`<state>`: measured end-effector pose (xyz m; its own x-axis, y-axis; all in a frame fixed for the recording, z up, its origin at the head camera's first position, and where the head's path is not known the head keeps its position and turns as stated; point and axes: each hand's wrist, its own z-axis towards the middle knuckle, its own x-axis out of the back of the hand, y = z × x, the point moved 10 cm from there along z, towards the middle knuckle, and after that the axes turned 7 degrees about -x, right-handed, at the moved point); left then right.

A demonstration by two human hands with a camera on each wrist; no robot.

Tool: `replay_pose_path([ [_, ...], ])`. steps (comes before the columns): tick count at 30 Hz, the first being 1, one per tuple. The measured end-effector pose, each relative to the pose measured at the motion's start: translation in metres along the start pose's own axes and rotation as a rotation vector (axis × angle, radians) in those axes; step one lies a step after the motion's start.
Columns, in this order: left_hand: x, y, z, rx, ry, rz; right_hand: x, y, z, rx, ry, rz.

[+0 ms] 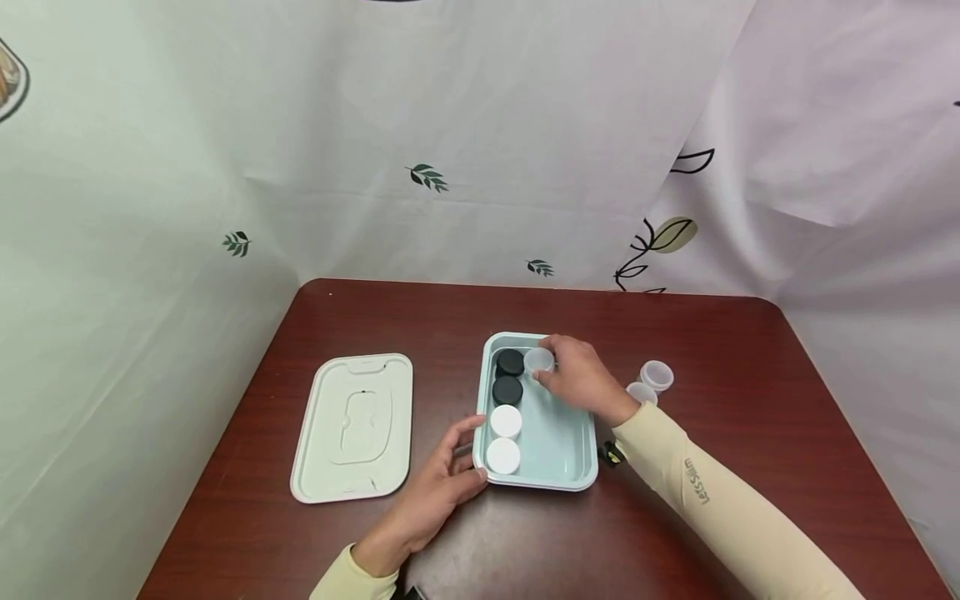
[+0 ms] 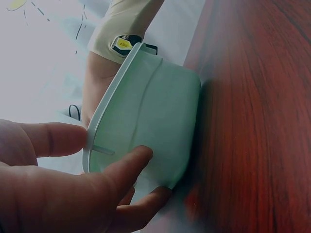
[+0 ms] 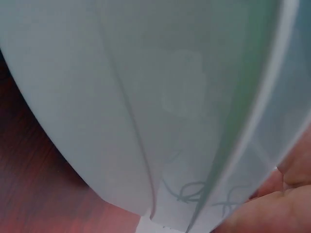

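A pale blue-green rectangular tray [image 1: 555, 442] sits on the table. Along its left side stand two black-lidded round containers [image 1: 507, 390] and two white-lidded ones [image 1: 504, 456]. My right hand [image 1: 583, 379] reaches into the tray's far end and pinches a small translucent round cup [image 1: 537, 360] beside the far black lid. At the near left corner, my left hand [image 1: 438, 487] touches the tray from outside, its thumb and fingers spread around the corner. Up close in the left wrist view, those fingertips rest on the tray's outer wall [image 2: 160, 107] and rim. The tray wall fills most of the right wrist view.
A whitish lid [image 1: 356, 429] lies flat at the left of the table [image 1: 750, 400]. Two more translucent cups [image 1: 657, 375] stand to the right of the tray, partly behind my right forearm. Patterned white cloth [image 1: 480, 125] hangs behind the table and at both sides.
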<state>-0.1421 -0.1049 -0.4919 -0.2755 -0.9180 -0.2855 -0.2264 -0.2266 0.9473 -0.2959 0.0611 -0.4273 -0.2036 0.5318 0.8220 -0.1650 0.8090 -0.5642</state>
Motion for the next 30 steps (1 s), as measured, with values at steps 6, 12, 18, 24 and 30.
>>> replay_pose_path([
  [6, 0.001, 0.001, -0.001, -0.002, 0.005, 0.005, -0.007, -0.002, 0.002, -0.007, -0.029, -0.061],
  [12, 0.001, 0.002, -0.001, -0.001, 0.005, 0.003, -0.01, -0.005, 0.002, 0.003, -0.043, -0.106],
  [18, 0.001, 0.002, -0.001, -0.002, 0.003, 0.003, -0.012, -0.007, 0.002, 0.021, -0.031, -0.159],
  [24, 0.0, 0.002, -0.001, -0.005, -0.003, 0.002, -0.012, -0.007, 0.002, 0.032, -0.017, -0.196],
  [30, -0.001, 0.001, 0.0, -0.006, -0.006, 0.004, -0.01, -0.006, 0.004, 0.027, -0.018, -0.209],
])
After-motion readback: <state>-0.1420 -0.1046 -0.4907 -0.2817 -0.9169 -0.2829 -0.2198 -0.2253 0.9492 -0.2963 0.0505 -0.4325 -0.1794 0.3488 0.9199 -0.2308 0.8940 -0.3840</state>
